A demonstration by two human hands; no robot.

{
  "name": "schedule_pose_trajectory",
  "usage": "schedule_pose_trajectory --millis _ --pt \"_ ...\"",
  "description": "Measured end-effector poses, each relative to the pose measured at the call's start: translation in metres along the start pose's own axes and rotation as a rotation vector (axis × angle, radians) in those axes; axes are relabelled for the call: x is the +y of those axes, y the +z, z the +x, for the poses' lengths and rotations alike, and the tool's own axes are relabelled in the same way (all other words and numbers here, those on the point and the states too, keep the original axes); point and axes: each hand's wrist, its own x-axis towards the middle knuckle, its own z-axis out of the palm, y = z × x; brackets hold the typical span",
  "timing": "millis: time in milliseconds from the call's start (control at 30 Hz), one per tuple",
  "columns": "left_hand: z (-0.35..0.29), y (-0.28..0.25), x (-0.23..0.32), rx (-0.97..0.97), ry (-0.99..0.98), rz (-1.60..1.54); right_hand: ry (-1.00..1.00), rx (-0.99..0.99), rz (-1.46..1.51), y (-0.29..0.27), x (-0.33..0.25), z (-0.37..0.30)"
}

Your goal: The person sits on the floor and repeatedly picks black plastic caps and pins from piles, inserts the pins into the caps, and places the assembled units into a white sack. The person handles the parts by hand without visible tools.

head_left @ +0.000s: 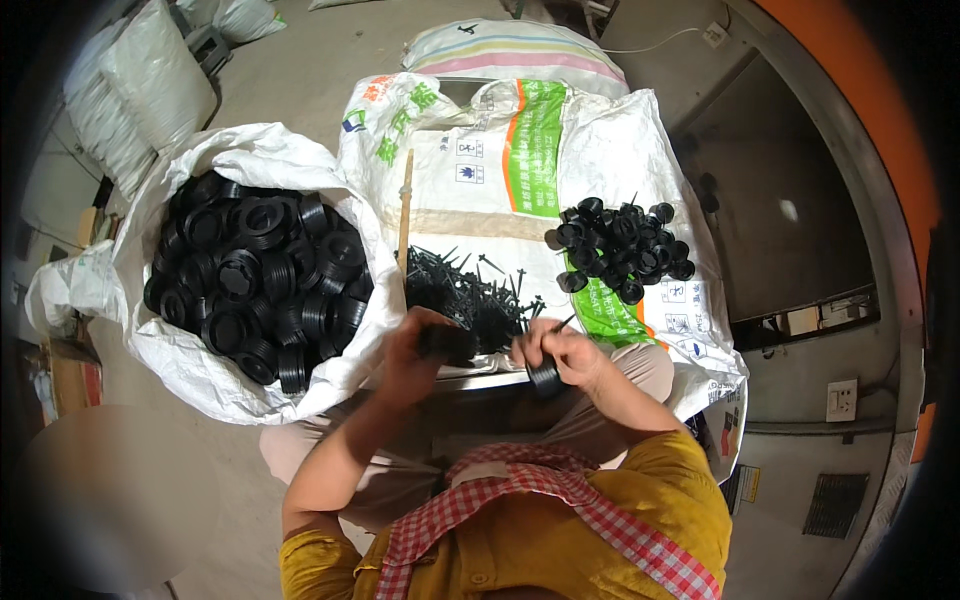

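Observation:
My left hand [406, 358] is closed around a black plastic part [447, 343], whose exact shape is partly hidden by the fingers. Opposite it, my right hand [572, 352] grips a round black ribbed plastic cap [545, 378] below its fingers, and a thin black stem [566, 322] sticks up at the fingertips. Just beyond both hands lies a heap of small black plastic pins [470, 300]. Farther right, a cluster of small black caps with stems [625, 245] rests on the white woven sack [600, 160] that covers the work surface.
An open white sack [265, 140] full of round black ribbed caps [262, 222] stands at the left. A wooden stick [405, 210] lies beside the pin heap. Behind the work surface is a stuffed striped sack [520, 50]. A wall socket [842, 400] is at right.

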Motion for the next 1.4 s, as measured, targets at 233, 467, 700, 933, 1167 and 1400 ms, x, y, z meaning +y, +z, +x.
schedule_pose_trajectory --millis 233,467,700,933,1167,1400 --pt "-0.012 0.033 -0.018 -0.217 0.013 0.547 -0.474 0.339 -0.811 0.018 0.039 0.047" --pt "-0.014 0.039 -0.027 -0.157 0.525 1.319 -0.411 0.536 -1.564 -0.057 0.067 0.054" --pt "-0.017 -0.002 0.098 0.684 0.938 1.367 0.509 0.898 -1.958 -0.186 0.04 0.016" --pt "0.011 -0.036 0.123 0.924 0.508 1.652 0.749 0.734 -2.326 -0.269 -0.006 -0.011" --pt "-0.01 0.021 0.055 0.059 0.892 1.256 0.812 0.943 -2.178 -0.29 0.005 -0.016" --pt "0.008 0.032 0.007 -0.038 0.083 0.777 0.583 0.882 -1.797 -0.195 0.005 0.005"
